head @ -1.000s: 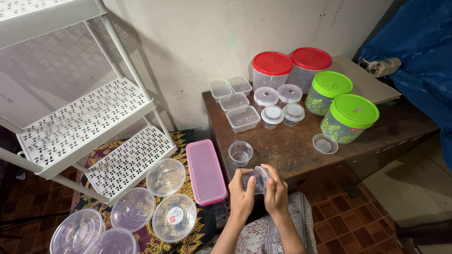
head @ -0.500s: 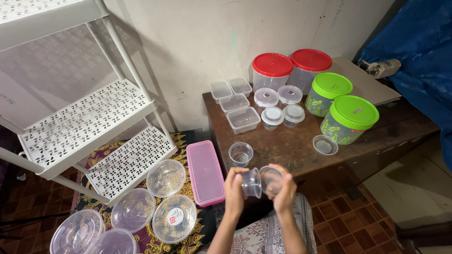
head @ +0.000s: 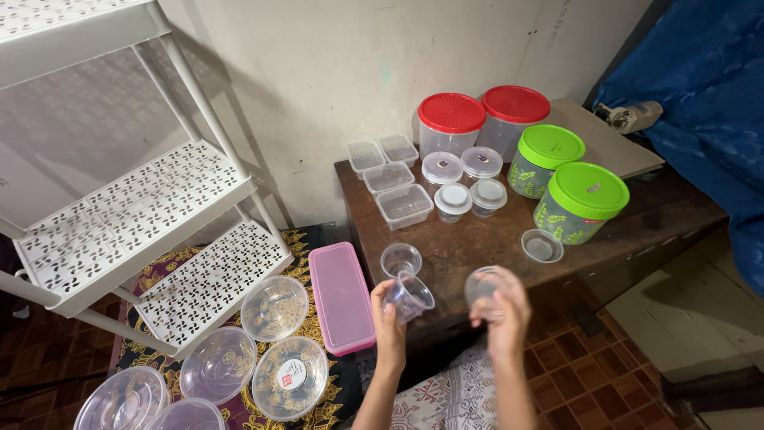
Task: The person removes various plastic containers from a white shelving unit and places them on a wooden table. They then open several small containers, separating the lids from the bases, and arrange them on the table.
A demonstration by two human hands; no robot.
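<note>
While the left hand [head: 389, 312] grips a small clear cup [head: 409, 296] tilted on its side, mouth toward the right, the right hand [head: 504, 312] pinches its round clear lid [head: 483, 285] just beside it, level and apart. Beyond them, another open cup [head: 400, 259] stands on the brown surface [head: 477, 239].

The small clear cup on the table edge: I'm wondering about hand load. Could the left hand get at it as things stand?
Probably not freely. The small clear cup stands close above the left hand with nothing between, but that hand's grip is already around a clear container.
</note>
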